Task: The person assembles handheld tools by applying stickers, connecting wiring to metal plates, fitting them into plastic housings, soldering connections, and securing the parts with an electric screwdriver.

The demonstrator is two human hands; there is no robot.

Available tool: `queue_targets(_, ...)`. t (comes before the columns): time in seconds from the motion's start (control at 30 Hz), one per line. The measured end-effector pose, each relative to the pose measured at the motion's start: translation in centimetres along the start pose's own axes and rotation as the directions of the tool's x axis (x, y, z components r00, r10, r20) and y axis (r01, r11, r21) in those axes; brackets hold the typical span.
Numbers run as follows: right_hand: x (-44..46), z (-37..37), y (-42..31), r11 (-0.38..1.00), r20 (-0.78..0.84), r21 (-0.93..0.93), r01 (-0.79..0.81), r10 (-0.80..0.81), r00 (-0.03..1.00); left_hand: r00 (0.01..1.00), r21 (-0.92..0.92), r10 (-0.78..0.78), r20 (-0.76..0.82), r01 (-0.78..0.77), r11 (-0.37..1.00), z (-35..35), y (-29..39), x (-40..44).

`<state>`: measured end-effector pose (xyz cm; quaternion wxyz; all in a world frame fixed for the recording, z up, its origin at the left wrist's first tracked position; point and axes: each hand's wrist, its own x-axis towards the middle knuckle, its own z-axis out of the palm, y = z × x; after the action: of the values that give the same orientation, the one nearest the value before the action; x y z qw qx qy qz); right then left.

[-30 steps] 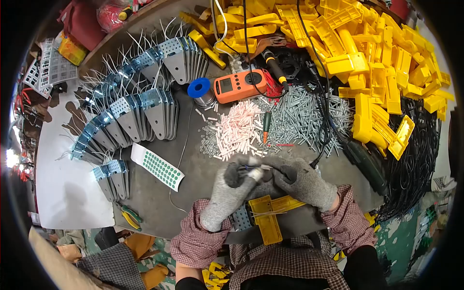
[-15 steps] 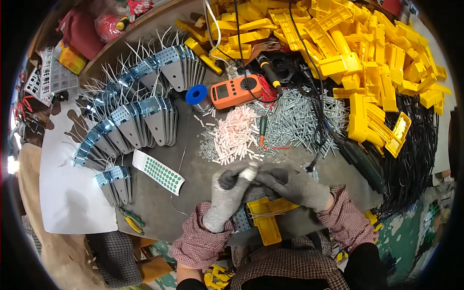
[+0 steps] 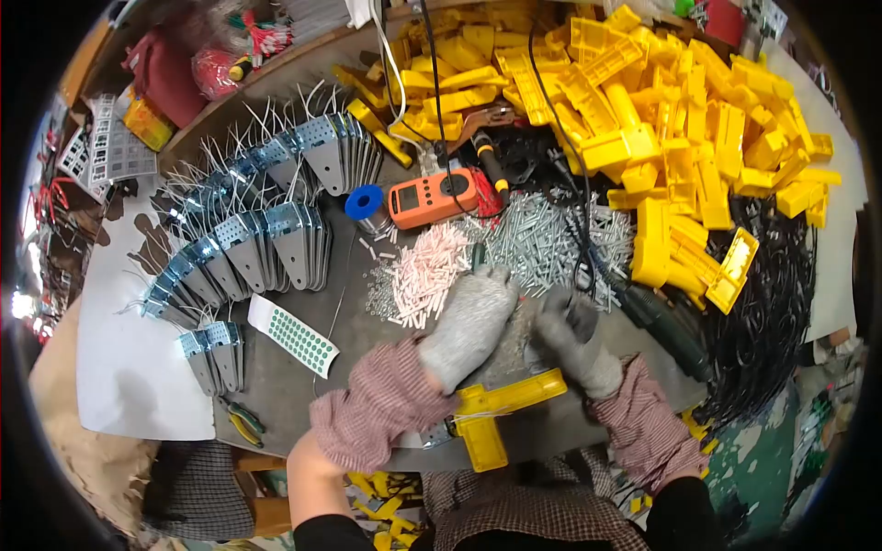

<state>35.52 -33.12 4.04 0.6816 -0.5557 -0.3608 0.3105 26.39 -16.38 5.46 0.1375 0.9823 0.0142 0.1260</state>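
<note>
My left hand (image 3: 473,321), in a grey glove, reaches over the front of the pale pink sleeves (image 3: 427,271). Its fingertips are mostly hidden, beside the dark green screwdriver handle (image 3: 478,255). To the right, my gloved right hand (image 3: 579,344) hovers over the table with curled fingers; whatever they hold is too small to make out. Below both hands lies a yellow plastic housing (image 3: 481,432), with a yellow arm-like part (image 3: 525,393) pointing right. A perforated metal plate (image 3: 437,433) shows at the housing's left, partly under my left sleeve.
Metal brackets with white wires (image 3: 243,243) stand in rows at left. A green sticker sheet (image 3: 294,338), pliers (image 3: 243,422), solder spool (image 3: 367,207), orange meter (image 3: 434,199) and screws (image 3: 533,241) lie around. Yellow housings (image 3: 680,138) and black cables (image 3: 767,294) fill the right.
My hands, together earlier, have separated. The left has moved up to the screwdriver handle, while the right has shifted slightly right. The camera view has shifted a little.
</note>
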Motion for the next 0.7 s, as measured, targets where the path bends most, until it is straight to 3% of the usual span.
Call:
queue_targets(0.07, 0.4, -0.4, -0.5, 0.974, 0.16, -0.192, 0.123, -0.092, 0.983, 0.996, 0.032, -0.002, 0.084, -0.001, 0.999, 2.3, -1.0, 1.5)
queue_targets(0.1, 0.9, -0.1, 0.7, 0.887, 0.181, -0.279, 0.369, -0.329, 0.927, 0.997, 0.041, 0.005, 0.077, -0.008, 0.999, 2.4, -1.2, 1.9)
queue_targets(0.2, 0.5, 0.6, 2.6, 0.932, 0.144, -0.305, 0.195, -0.157, 0.977, 0.992, 0.027, -0.121, -0.019, 0.121, 0.992, 1.0, -0.6, 1.6)
queue_targets(0.23, 0.9, 0.8, 1.3, 0.985, 0.112, -0.162, -0.057, 0.076, 0.991, 0.993, 0.036, -0.121, -0.012, 0.121, 0.992, 0.2, -0.5, 1.2)
queue_targets(0.27, 1.4, 0.8, 0.5, 0.951, 0.118, -0.013, -0.31, 0.309, 0.944, 0.947, -0.3, -0.305, -0.1, 0.264, 0.917, -0.4, -0.7, 0.6)
queue_targets(0.3, 1.6, 0.8, 0.4, 0.955, 0.071, 0.004, -0.298, 0.297, 0.952, 0.86, -0.611, -0.499, -0.112, 0.336, 0.716, -0.9, -0.7, -0.1)
queue_targets(0.33, 1.7, 0.7, -0.2, 0.957, 0.028, 0.036, -0.289, 0.288, 0.957, 0.832, -0.735, -0.554, -0.038, 0.352, 0.579, -1.8, -0.5, -0.6)
queue_targets(0.37, 1.8, 0.7, -0.8, 0.959, -0.009, 0.06, -0.277, 0.278, 0.961, 0.801, -0.884, -0.593, 0.085, 0.335, 0.326, -2.2, -0.2, -1.4)
queue_targets(0.43, 2.1, 0.9, -1.2, 0.956, -0.014, 0.105, -0.275, 0.278, 0.96, 0.78, -0.903, -0.509, 0.365, 0.43, 0.012, -4.2, 1.0, -2.6)
queue_targets(0.5, 2.2, 1.6, -1.3, 0.972, 0.119, 0.054, -0.231, 0.223, 0.967, 0.799, -0.903, -0.451, 0.397, 0.429, -0.034, -3.4, 1.9, -4.1)
queue_targets(0.53, 2.2, 1.9, -0.2, 0.997, 0.119, -0.035, -0.072, 0.075, 0.99, 0.788, -0.87, -0.439, 0.43, 0.492, 0.031, -3.1, 2.2, -4.6)
queue_targets(0.57, 2.2, 1.6, -0.2, 0.996, 0.116, -0.037, -0.084, 0.088, 0.989, 0.785, -0.868, -0.437, 0.44, 0.497, 0.02, -3.0, 2.8, -5.0)
queue_targets(0.63, 2.9, 0.3, -1.3, 0.94, -0.122, 0.08, -0.332, 0.34, 0.932, 0.74, -0.889, -0.508, 0.442, 0.437, -0.137, -3.1, 3.7, -5.6)
queue_targets(0.7, 2.5, -0.1, -1.8, 0.932, -0.09, 0.15, -0.331, 0.347, 0.934, 0.738, -0.885, -0.507, 0.445, 0.45, -0.121, -3.0, 3.2, -6.2)
